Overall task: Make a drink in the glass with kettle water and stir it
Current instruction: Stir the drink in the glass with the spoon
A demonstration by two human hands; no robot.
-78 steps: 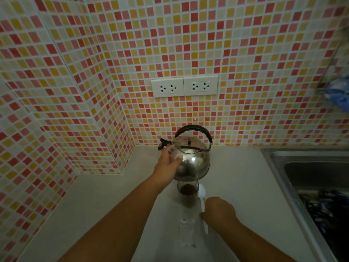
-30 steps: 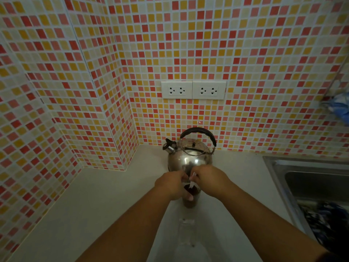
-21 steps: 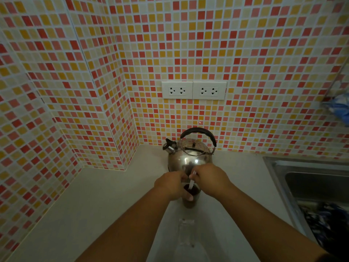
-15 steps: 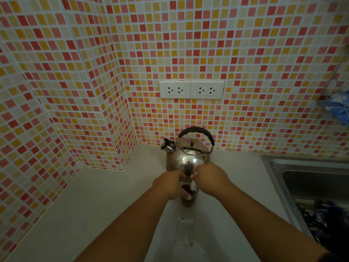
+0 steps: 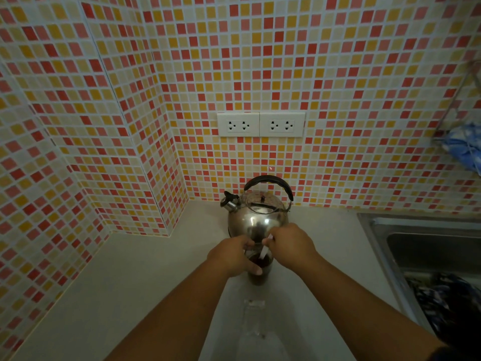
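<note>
A small clear glass (image 5: 258,276) holding dark liquid stands on the pale counter (image 5: 130,282), just in front of a shiny steel kettle (image 5: 257,217) with a black handle. My left hand (image 5: 231,256) wraps around the glass from the left side. Above the rim, my right hand (image 5: 290,244) pinches a white plastic spoon (image 5: 263,254) whose lower end dips into the dark liquid. The kettle sits upright against the tiled wall, with its spout pointing left.
A steel sink (image 5: 426,246) with dark items inside lies at the right. A clear empty wrapper (image 5: 253,321) lies on the counter near me. Two white wall sockets (image 5: 261,124) sit above the kettle. A blue cloth (image 5: 466,148) hangs at the far right.
My left hand left the kettle and took hold of the glass. My right hand lifted the spoon off the counter and put it into the drink, where it has shifted slightly.
</note>
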